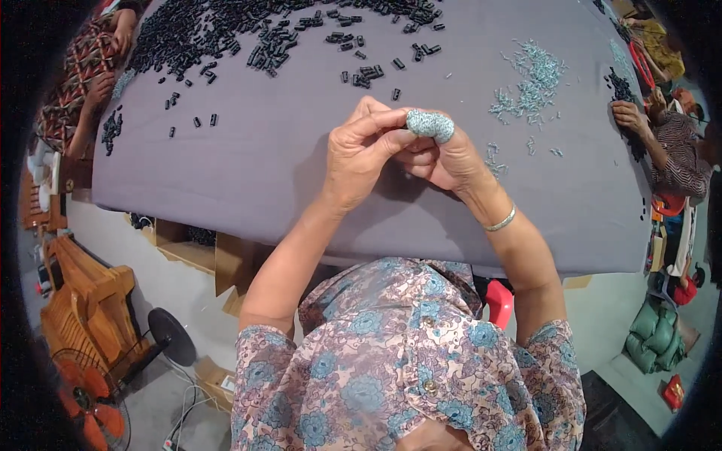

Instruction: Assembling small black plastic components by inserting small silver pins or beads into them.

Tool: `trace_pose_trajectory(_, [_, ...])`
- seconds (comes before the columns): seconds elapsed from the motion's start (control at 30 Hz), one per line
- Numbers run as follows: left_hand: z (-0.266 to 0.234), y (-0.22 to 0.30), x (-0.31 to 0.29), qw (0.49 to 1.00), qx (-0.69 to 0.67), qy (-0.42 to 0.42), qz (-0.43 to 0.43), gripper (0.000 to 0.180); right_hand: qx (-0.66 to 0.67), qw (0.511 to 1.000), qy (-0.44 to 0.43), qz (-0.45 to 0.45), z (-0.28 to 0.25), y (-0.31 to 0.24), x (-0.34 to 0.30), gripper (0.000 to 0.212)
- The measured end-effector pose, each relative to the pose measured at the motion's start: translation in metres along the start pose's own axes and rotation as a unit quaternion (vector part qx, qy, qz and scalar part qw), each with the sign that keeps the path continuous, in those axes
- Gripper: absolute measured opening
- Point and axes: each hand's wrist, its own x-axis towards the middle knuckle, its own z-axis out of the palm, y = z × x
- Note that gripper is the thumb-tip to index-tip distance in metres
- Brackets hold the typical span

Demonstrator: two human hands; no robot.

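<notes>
My left hand [359,150] and my right hand [457,159] meet above the near middle of the table, fingertips pressed together. A pale green-white speckled wrapping [430,125] sits at the fingertips between them, seemingly around a digit of my right hand. Whatever is pinched there is too small or hidden to make out. To the right of my hands lies a loose scatter of tiny pale blue-green pieces [538,81]. Small black cylindrical parts [272,46] are spread farther off, ahead and to the left, with a few strays nearer.
A grey cloth covers the table [226,161]. Other people's hands work at the left edge [101,86] and right edge [630,116], beside small black piles. Below the table edge stand an open cardboard box [188,252], a wooden chair [90,289] and an orange-bladed fan [89,402].
</notes>
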Motion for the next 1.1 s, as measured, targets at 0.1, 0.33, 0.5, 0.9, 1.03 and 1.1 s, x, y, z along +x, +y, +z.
trace_pose_trajectory(0.1, [0.000,0.001,0.001,1.000,0.008,-0.004,-0.004,0.022,0.014,1.000,0.026,0.005,0.001,0.004,0.000,0.029])
trace_pose_trajectory(0.33, [0.001,0.001,0.003,1.000,0.007,-0.002,-0.021,0.018,0.026,0.998,0.032,0.037,-0.010,0.003,-0.005,0.028])
trace_pose_trajectory(0.5, [-0.009,0.033,0.007,0.993,0.017,0.023,-0.117,0.013,-0.107,0.976,0.142,-0.124,-0.006,-0.018,-0.005,0.031])
trace_pose_trajectory(0.9, [-0.047,0.038,-0.015,0.875,0.473,0.104,0.026,0.020,-0.386,0.823,0.302,-0.288,-0.028,-0.015,0.008,0.017])
trace_pose_trajectory(1.03, [-0.033,0.069,-0.020,0.957,0.276,0.051,0.071,0.017,-0.396,0.811,0.328,-0.279,-0.033,-0.016,0.004,0.015])
trace_pose_trajectory(1.1, [-0.014,0.102,-0.028,0.994,-0.099,0.000,0.034,0.011,-0.399,0.808,0.330,-0.280,-0.033,-0.018,0.003,0.015])
